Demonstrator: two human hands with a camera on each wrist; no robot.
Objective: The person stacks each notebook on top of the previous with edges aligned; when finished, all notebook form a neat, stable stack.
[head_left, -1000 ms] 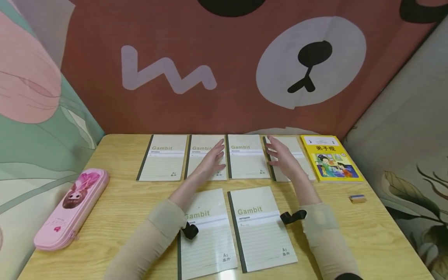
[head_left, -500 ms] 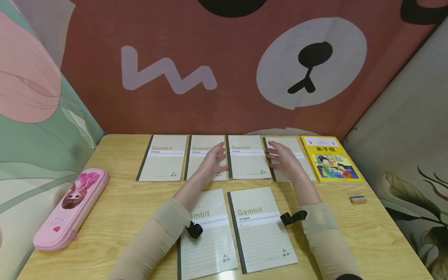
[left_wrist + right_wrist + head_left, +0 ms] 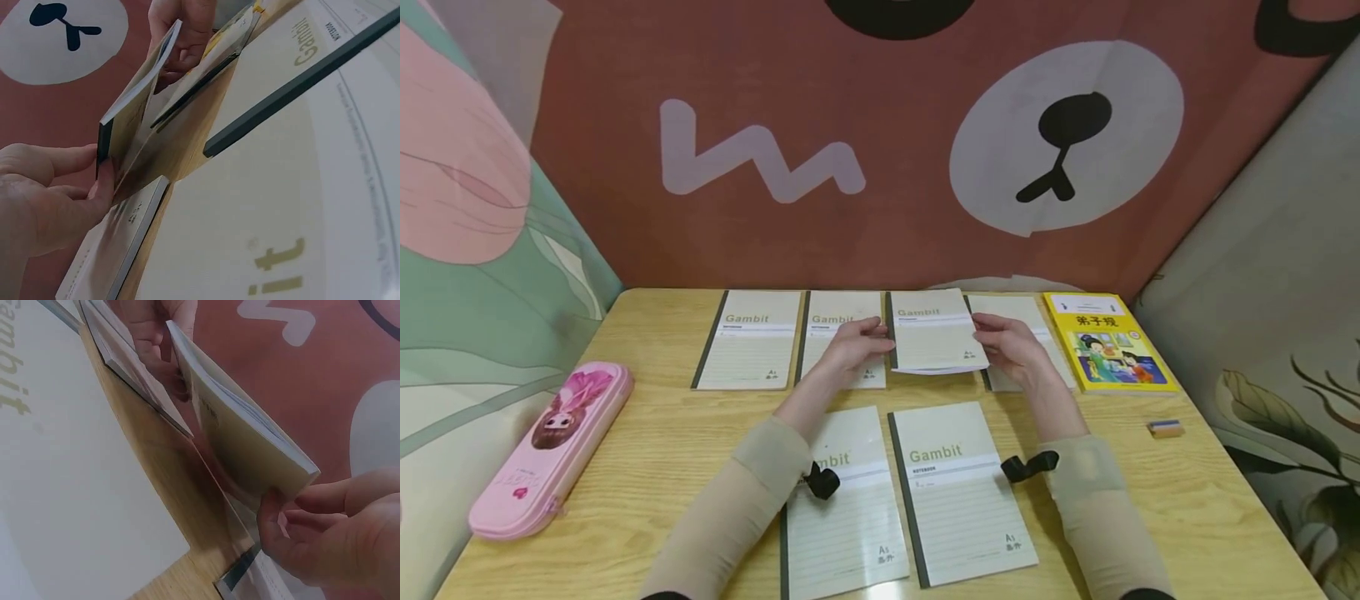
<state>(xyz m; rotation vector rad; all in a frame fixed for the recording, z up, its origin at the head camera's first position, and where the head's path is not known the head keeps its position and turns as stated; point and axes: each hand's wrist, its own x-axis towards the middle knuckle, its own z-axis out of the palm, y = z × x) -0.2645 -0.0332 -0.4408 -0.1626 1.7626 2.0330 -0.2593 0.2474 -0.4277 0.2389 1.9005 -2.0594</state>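
Both hands hold one cream Gambit notebook (image 3: pixel 934 340) by its side edges, its front edge raised off the wooden table (image 3: pixel 662 433) in the back row. My left hand (image 3: pixel 853 346) pinches the dark spine edge, which the left wrist view shows as thumb and fingers (image 3: pixel 44 194) on the notebook (image 3: pixel 134 112). My right hand (image 3: pixel 1009 343) grips the open page edge, and the right wrist view shows its fingers (image 3: pixel 337 531) under the notebook's corner (image 3: pixel 244 437). The notebook is tilted, and its pages sag slightly.
Three more notebooks lie in the back row (image 3: pixel 751 337) (image 3: pixel 835 325) (image 3: pixel 1037 342), and two lie nearer me (image 3: pixel 850 517) (image 3: pixel 958 492). A yellow picture book (image 3: pixel 1108 342) lies at the back right, an eraser (image 3: pixel 1167 427) at the right, and a pink pencil case (image 3: pixel 546 446) at the left.
Both hands, open and hovering over the back row before, have closed on the third notebook's sides and lifted it off the table.
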